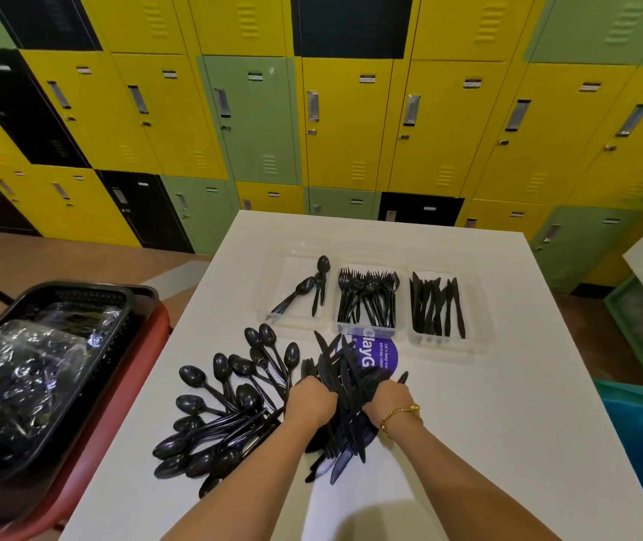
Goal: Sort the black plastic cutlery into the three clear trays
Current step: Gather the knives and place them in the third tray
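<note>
Three clear trays stand side by side at the far part of the white table (pixel 507 404). The left tray (pixel 292 263) holds a few black spoons, the middle tray (pixel 366 330) is packed with black forks, and the right tray (pixel 472 306) holds several black knives. A loose pile of black spoons (pixel 226 408) is spread over the table's near left. Between my hands is a bundle of black knives (pixel 345 388). My left hand (pixel 311 400) grips the bundle from its left side, and my right hand (pixel 388 400), with a gold bracelet at the wrist, grips it from the right.
A purple round sticker (pixel 380 355) lies on the table under the bundle, in front of the middle tray. On a red cart (pixel 117 415) to the left sits a black basket (pixel 78 302) with plastic-wrapped cutlery. Yellow, green and black lockers (pixel 343 123) stand behind the table.
</note>
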Demonstrator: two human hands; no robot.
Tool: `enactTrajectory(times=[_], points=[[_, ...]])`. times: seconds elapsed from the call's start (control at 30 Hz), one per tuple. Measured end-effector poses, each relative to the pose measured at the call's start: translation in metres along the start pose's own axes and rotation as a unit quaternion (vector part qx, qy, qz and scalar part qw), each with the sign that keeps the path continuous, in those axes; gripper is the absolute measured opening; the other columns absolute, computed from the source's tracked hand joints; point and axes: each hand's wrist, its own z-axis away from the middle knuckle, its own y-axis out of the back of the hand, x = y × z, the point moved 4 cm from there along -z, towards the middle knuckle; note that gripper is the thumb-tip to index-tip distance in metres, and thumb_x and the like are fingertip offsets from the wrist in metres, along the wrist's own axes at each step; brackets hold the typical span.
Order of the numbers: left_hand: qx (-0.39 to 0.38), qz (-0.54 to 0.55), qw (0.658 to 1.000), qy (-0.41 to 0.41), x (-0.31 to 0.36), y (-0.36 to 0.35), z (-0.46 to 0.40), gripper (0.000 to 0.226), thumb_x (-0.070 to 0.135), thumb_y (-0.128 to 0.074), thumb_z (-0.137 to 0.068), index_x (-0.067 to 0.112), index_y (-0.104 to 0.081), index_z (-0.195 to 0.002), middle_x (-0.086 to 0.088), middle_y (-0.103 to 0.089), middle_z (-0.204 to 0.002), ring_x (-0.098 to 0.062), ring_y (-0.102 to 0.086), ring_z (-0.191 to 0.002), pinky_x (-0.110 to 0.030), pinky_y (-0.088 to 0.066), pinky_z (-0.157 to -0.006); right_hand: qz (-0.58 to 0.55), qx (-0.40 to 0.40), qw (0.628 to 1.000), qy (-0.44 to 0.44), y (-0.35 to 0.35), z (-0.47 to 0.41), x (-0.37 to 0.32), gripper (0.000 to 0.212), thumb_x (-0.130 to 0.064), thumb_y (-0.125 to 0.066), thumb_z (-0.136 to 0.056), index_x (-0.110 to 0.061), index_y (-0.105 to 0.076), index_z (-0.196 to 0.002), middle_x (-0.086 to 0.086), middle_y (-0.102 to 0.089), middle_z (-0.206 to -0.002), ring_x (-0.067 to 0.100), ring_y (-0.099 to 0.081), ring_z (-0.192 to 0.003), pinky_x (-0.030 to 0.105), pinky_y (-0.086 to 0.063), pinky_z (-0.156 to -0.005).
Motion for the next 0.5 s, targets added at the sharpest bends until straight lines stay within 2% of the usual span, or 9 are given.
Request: enactTrajectory(times=[0.1,0.13,0.2,0.23,0.27,0.33,0.4,0.43,0.5], points=[[-0.002,0.028,0.999,0.015,0.004,0.004,0.004,0.031,0.017,-0.045,-0.095,-0.005,-0.066,-0.098,-0.02,-0.067,-0.112,-0.033,-0.061,-0.108,-0.033,-0.049,-0.093,0.012,-0.001,1.0,-0.008,0.006,0.001,0.0,0.031,-0.02,-0.053,-0.092,-0.004,-0.062,-0.117,0.011,-0.065,-0.119,0.025,-0.061,-0.11,0.026,-0.048,-0.089],[-0.005,0.043,0.999,0.019,0.004,0.004,0.001,0.033,0.019,-0.046,-0.095,-0.008,-0.065,-0.099,-0.022,-0.067,-0.109,-0.035,-0.062,-0.107,-0.035,-0.05,-0.093,0.016,-0.003,1.0,-0.008,0.007,0.002,-0.001,0.031,-0.022,-0.053,-0.092,-0.005,-0.062,-0.118,0.01,-0.064,-0.119,0.024,-0.061,-0.111,0.026,-0.048,-0.089],[-0.01,0.083,0.996,0.018,0.005,0.005,0.0,0.039,0.023,-0.047,-0.095,-0.006,-0.064,-0.077,-0.022,-0.067,-0.085,-0.038,-0.064,-0.097,-0.039,-0.052,-0.092,0.016,-0.007,1.0,-0.007,0.012,0.006,-0.004,0.033,-0.027,-0.054,-0.093,-0.006,-0.061,-0.118,0.008,-0.064,-0.119,0.022,-0.06,-0.11,0.024,-0.047,-0.087],[-0.013,0.12,0.992,0.023,0.006,0.005,0.0,0.041,0.026,-0.048,-0.095,0.002,-0.057,-0.063,-0.015,-0.061,-0.07,-0.037,-0.064,-0.087,-0.041,-0.053,-0.091,0.021,-0.015,1.0,-0.004,0.014,0.009,-0.007,0.034,-0.029,-0.055,-0.092,-0.007,-0.061,-0.118,0.008,-0.064,-0.119,0.021,-0.06,-0.109,0.024,-0.046,-0.087],[-0.017,0.166,0.985,0.033,0.008,0.005,0.0,0.041,0.029,-0.049,-0.094,0.01,-0.05,-0.058,-0.008,-0.055,-0.064,-0.034,-0.062,-0.079,-0.042,-0.054,-0.09,0.024,-0.033,0.999,0.0,0.015,0.011,-0.01,0.035,-0.032,-0.054,-0.093,-0.008,-0.061,-0.117,0.008,-0.065,-0.117,0.021,-0.061,-0.105,0.024,-0.047,-0.086],[-0.039,0.251,0.966,0.053,0.01,0.004,0.002,0.035,0.034,-0.05,-0.095,0.015,-0.05,-0.065,-0.004,-0.055,-0.069,-0.024,-0.059,-0.074,-0.038,-0.057,-0.083,0.012,-0.082,0.996,0.02,0.011,0.016,-0.016,0.026,-0.033,-0.053,-0.094,-0.011,-0.062,-0.105,0.008,-0.067,-0.1,0.019,-0.06,-0.082,0.024,-0.049,-0.075],[-0.049,0.31,0.948,0.06,0.008,0.001,-0.001,0.031,0.031,-0.05,-0.096,0.012,-0.052,-0.072,-0.006,-0.057,-0.075,-0.021,-0.058,-0.07,-0.036,-0.056,-0.076,-0.063,-0.131,0.989,0.029,0.005,0.022,-0.022,0.018,-0.028,-0.055,-0.093,-0.015,-0.057,-0.08,0.003,-0.059,-0.073,0.014,-0.053,-0.058,0.022,-0.047,-0.058],[-0.044,0.329,0.941,0.066,0.006,0.0,-0.002,0.029,0.027,-0.049,-0.097,0.01,-0.052,-0.074,-0.007,-0.058,-0.074,-0.02,-0.057,-0.066,-0.037,-0.055,-0.073,-0.087,-0.146,0.985,0.037,0.004,0.023,-0.025,0.022,-0.026,-0.056,-0.092,-0.016,-0.052,-0.072,0.0,-0.054,-0.065,0.011,-0.049,-0.051,0.021,-0.045,-0.053],[-0.018,0.362,0.929,0.081,0.0,0.001,-0.005,0.021,0.02,-0.044,-0.099,0.008,-0.053,-0.085,-0.006,-0.057,-0.07,-0.018,-0.053,-0.056,-0.033,-0.051,-0.06,-0.087,-0.166,0.982,0.031,0.001,0.024,-0.03,0.026,-0.031,-0.057,-0.091,-0.016,-0.052,-0.071,-0.002,-0.049,-0.059,0.009,-0.045,-0.047,0.018,-0.042,-0.046]])
